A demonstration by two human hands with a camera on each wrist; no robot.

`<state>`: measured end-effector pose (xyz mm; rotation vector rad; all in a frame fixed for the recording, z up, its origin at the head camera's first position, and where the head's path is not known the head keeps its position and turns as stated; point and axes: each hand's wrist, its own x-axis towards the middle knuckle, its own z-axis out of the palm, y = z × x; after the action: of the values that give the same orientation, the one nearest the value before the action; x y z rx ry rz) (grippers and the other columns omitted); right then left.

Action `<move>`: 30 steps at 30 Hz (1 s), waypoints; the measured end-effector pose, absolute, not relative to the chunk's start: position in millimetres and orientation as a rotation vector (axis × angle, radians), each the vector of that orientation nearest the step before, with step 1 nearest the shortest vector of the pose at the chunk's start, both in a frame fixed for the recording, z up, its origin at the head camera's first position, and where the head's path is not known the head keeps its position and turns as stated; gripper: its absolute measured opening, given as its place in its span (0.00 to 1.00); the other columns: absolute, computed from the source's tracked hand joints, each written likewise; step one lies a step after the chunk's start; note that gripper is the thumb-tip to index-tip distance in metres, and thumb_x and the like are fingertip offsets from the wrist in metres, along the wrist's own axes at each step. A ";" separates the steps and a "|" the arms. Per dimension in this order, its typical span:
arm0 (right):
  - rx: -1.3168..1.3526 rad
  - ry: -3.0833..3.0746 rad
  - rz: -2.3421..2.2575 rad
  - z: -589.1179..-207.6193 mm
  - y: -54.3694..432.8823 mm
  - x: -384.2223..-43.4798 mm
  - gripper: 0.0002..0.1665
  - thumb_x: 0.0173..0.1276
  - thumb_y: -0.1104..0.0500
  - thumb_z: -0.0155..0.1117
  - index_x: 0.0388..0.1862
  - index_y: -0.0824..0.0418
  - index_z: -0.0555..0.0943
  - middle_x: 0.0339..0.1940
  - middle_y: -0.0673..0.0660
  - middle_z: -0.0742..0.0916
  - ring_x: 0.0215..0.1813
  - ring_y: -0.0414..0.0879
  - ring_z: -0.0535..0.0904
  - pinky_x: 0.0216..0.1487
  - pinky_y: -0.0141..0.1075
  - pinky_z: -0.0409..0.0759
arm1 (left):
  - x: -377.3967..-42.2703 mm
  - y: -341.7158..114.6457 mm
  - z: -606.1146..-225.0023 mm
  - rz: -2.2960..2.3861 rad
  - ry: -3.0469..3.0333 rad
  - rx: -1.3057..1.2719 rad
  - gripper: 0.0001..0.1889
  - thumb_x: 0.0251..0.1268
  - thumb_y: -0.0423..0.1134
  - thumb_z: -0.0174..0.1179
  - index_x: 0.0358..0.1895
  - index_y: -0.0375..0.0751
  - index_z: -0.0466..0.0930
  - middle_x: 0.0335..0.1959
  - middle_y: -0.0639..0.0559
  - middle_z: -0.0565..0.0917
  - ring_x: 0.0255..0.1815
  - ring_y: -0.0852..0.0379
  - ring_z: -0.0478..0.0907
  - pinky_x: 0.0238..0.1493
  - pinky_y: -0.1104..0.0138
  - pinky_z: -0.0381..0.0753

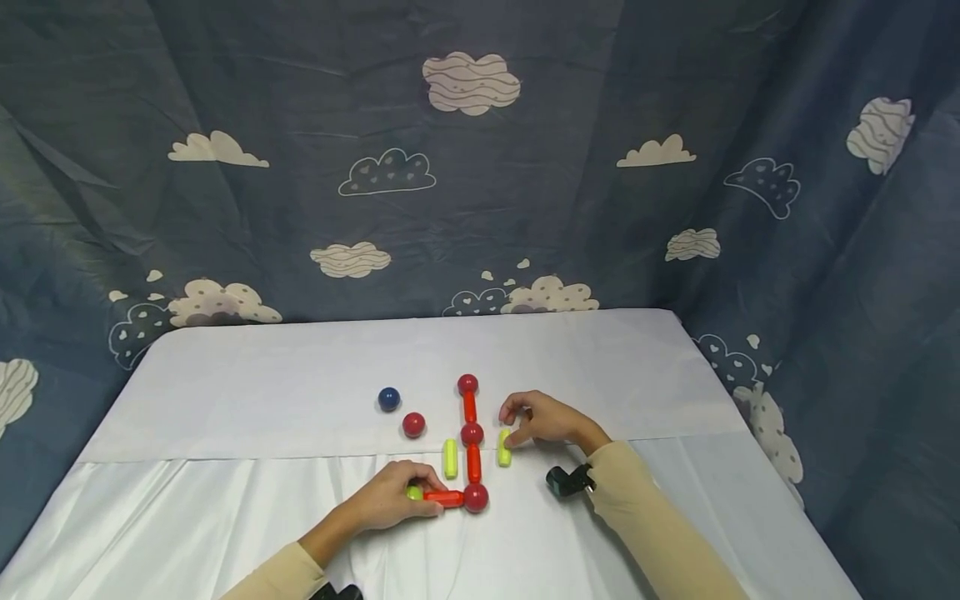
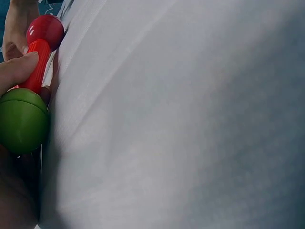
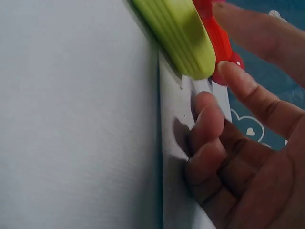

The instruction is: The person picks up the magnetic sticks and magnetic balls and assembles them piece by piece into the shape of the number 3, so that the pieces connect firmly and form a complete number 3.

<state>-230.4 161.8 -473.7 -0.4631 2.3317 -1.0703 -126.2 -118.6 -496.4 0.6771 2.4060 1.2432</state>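
A line of red balls (image 1: 472, 434) joined by red rods (image 1: 469, 407) runs toward the person. From its nearest red ball (image 1: 476, 497), another red rod (image 1: 444, 499) extends left to a green ball (image 2: 23, 119). My left hand (image 1: 390, 498) pinches this rod between thumb and fingers, partly covering the green ball. On the right of the line lies a yellow-green rod (image 1: 504, 454). Over it hovers my right hand (image 1: 551, 418), fingers loosely bent and spread, thumb overlapping the rod in the head view. The right wrist view shows fingertips (image 3: 233, 74) beside the ribbed rod's end.
A second yellow-green rod (image 1: 450, 459) lies just left of the red line. Farther left on the white tablecloth (image 1: 262, 400) are a loose red ball (image 1: 413, 425) and a dark blue ball (image 1: 388, 399). A cloud-patterned curtain (image 1: 525, 208) hangs behind the table.
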 end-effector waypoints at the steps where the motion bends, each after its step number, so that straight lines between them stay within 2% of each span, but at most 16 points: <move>1: -0.476 2.324 -1.057 -473.2 161.9 -229.2 0.19 0.49 0.65 0.77 0.39 0.60 0.79 0.35 0.52 0.80 0.29 0.45 0.70 0.33 0.35 0.70 | -126.3 -118.8 -496.9 1.245 2.406 0.678 0.08 0.55 0.43 0.70 0.37 0.48 0.84 0.29 0.63 0.77 0.33 0.65 0.70 0.40 0.68 0.67; 6: -0.516 2.343 -1.001 -472.8 159.9 -224.5 0.23 0.45 0.63 0.80 0.39 0.59 0.78 0.34 0.52 0.78 0.29 0.45 0.69 0.32 0.35 0.67 | -126.6 -119.7 -498.8 1.249 2.413 0.682 0.09 0.55 0.42 0.70 0.37 0.48 0.84 0.29 0.63 0.77 0.33 0.65 0.70 0.39 0.68 0.67; 17: -0.488 2.455 -0.870 -474.9 150.6 -215.6 0.30 0.38 0.57 0.85 0.36 0.57 0.74 0.31 0.54 0.73 0.36 0.46 0.68 0.37 0.37 0.66 | -125.1 -117.5 -495.1 1.272 2.384 0.671 0.08 0.55 0.42 0.70 0.37 0.47 0.84 0.29 0.61 0.78 0.32 0.65 0.70 0.39 0.69 0.68; 25: -0.519 2.475 -0.855 -475.7 151.6 -214.4 0.28 0.39 0.61 0.84 0.36 0.56 0.75 0.32 0.53 0.74 0.36 0.45 0.69 0.37 0.36 0.67 | -124.0 -118.2 -495.9 1.279 2.378 0.665 0.09 0.54 0.41 0.70 0.37 0.48 0.84 0.28 0.61 0.77 0.32 0.64 0.69 0.38 0.69 0.67; 30: -0.565 2.457 -0.859 -472.5 155.5 -218.5 0.25 0.44 0.67 0.78 0.41 0.57 0.77 0.33 0.51 0.77 0.32 0.44 0.71 0.34 0.33 0.71 | -124.5 -118.9 -495.3 1.283 2.376 0.658 0.08 0.54 0.41 0.70 0.37 0.47 0.84 0.28 0.61 0.77 0.32 0.64 0.69 0.37 0.68 0.67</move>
<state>-218.5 155.5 -472.5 -0.5650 2.4567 -0.8594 -124.5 -118.9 -495.3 0.6581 2.3756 1.2832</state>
